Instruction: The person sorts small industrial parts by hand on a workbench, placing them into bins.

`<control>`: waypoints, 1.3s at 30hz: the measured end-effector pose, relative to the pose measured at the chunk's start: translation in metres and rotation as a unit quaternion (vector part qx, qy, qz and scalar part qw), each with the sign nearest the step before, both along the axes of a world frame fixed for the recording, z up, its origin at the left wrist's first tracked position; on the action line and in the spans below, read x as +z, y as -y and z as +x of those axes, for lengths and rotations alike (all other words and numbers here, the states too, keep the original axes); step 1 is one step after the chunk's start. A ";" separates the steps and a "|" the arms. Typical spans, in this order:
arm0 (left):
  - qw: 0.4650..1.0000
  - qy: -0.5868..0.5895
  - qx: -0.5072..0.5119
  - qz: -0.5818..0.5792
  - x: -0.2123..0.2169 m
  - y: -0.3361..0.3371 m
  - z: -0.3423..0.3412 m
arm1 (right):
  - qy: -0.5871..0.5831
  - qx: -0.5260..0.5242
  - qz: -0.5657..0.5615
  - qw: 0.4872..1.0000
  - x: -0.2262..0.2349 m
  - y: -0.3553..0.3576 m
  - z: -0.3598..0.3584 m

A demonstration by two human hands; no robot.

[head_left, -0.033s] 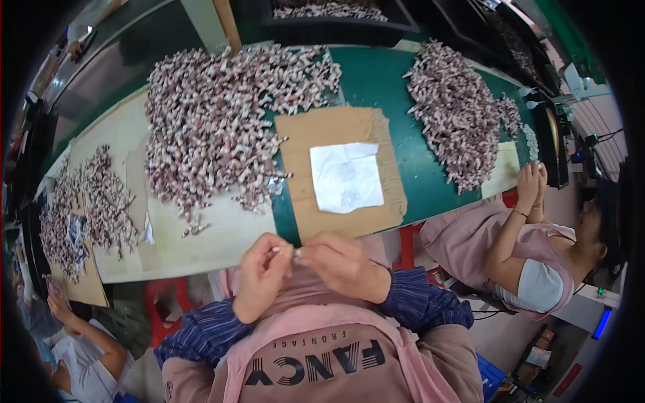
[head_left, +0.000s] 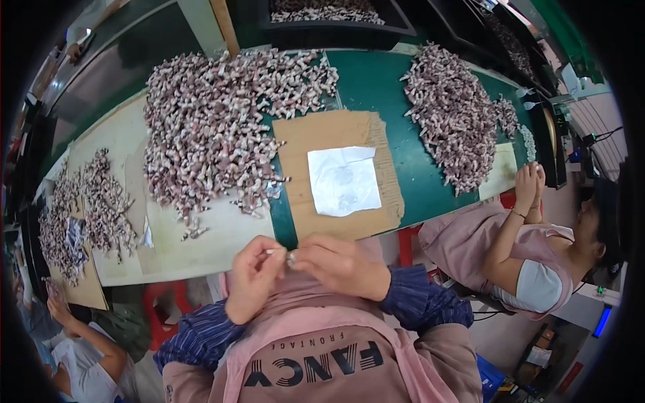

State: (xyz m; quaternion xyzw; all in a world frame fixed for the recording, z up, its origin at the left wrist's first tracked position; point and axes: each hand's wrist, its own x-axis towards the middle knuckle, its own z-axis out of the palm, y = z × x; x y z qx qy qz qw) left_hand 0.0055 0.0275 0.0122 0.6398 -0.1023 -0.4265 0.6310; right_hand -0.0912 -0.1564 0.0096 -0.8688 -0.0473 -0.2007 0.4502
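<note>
At the table's near edge, my left hand and my right hand meet, fingertips pinched together. Between them is a small whitish piece, mostly covered by my fingers; its exact kind is too small to make out. Just beyond my hands lies a brown cardboard sheet, with a creased white paper sheet on top. A large heap of small knobbly pieces, mottled pink, white and dark, spreads beyond my left hand.
Another heap of similar pieces lies on the green tabletop at right. Smaller heaps are at far left. A dark bin stands behind the table. One person sits at right, another at lower left.
My two hands have shifted very slightly, still pinched together around the small whitish piece. The heaps, cardboard and paper look the same.
</note>
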 end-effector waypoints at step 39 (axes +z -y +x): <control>0.838 0.462 0.085 0.278 -0.022 -0.079 0.072 | -0.090 -0.173 -0.266 0.944 -0.032 0.172 0.169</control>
